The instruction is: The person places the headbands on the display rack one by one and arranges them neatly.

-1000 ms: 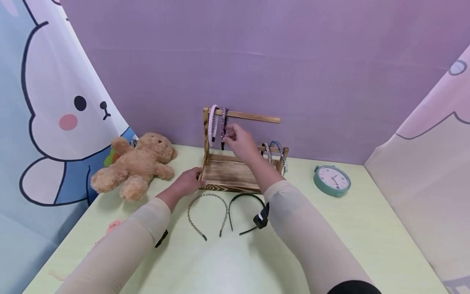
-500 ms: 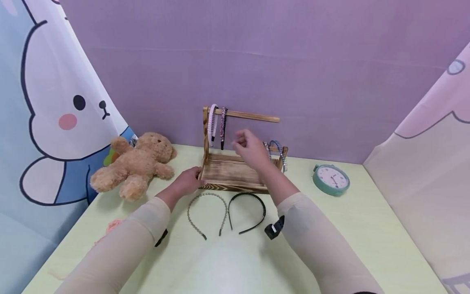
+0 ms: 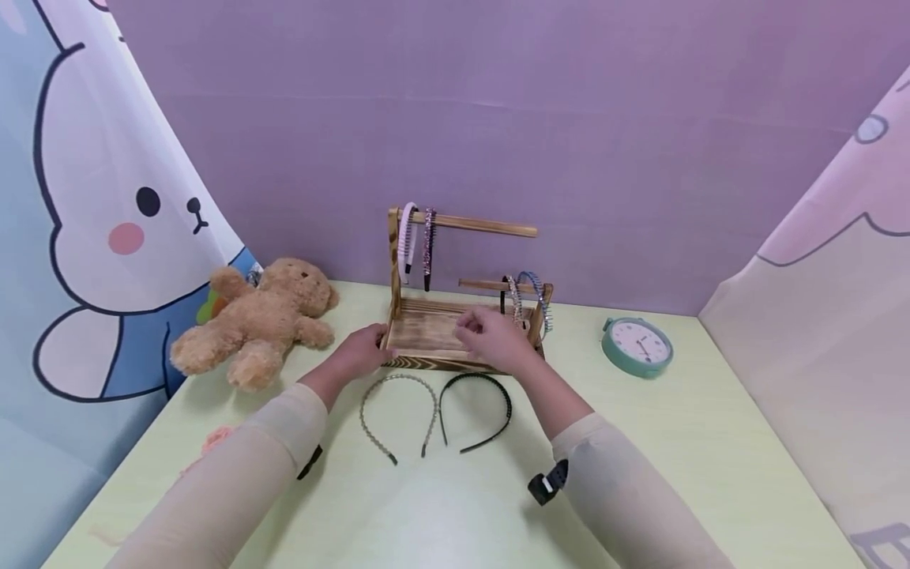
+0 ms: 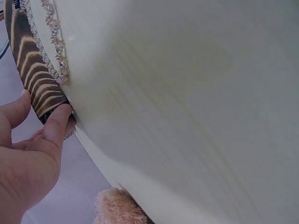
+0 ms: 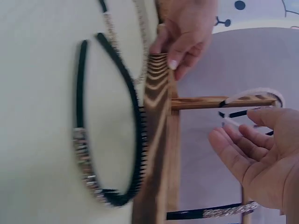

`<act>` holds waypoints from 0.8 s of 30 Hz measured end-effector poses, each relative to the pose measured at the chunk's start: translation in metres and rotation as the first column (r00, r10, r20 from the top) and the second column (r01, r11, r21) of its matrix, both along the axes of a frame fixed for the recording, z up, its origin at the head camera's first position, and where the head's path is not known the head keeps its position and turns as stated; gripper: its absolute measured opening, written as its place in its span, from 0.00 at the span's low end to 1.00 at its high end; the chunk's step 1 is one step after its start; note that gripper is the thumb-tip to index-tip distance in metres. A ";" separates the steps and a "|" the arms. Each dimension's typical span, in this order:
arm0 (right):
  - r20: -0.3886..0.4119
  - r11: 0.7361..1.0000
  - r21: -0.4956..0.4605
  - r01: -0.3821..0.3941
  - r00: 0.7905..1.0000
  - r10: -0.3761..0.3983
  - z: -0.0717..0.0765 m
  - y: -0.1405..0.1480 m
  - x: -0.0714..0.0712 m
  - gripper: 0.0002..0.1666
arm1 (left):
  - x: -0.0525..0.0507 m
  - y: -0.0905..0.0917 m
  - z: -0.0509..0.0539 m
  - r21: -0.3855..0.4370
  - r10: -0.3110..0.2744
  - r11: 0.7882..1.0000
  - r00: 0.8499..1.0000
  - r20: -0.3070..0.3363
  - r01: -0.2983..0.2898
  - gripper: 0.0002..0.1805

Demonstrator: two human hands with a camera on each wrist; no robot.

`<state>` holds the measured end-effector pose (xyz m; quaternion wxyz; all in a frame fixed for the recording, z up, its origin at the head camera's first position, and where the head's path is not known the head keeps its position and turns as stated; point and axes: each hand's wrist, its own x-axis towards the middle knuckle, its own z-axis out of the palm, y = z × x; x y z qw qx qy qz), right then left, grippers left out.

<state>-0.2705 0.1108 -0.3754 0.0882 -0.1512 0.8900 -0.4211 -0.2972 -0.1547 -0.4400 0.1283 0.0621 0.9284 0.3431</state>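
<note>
My left hand [image 3: 362, 350] grips the front left corner of a wooden headband rack [image 3: 430, 365]; thumb and fingers lie on either side of its striped edge in the left wrist view. My right hand [image 5: 268, 156], holding nothing, has its fingers loosely bent over the rack's tray. From the upper bar hang a white headband [image 3: 406, 241] and a pink-and-dark sparkly headband [image 3: 429, 249]. The lower bar bears a silvery headband [image 3: 515, 294] and a blue headband [image 3: 546, 304]. Before the rack lie a beaded headband [image 3: 364, 419] and a black headband [image 3: 510, 407].
A teddy bear [image 3: 266, 320] lies left of the rack. To the right is a green alarm clock [image 3: 637, 347]. Something pink [image 3: 216, 437] lies by the left forearm. A purple backdrop [image 3: 498, 118] stands behind the pale green table [image 3: 711, 442].
My right hand has let go of the pink-and-dark sparkly headband and come down and right, over the tray. My left hand stays at the rack's corner.
</note>
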 end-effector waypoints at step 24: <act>0.079 0.904 0.410 -0.125 0.992 0.101 -0.054 -0.007 0.021 0.21 | 0.001 0.001 0.000 0.003 0.004 1.000 1.000 0.017 -0.004 0.37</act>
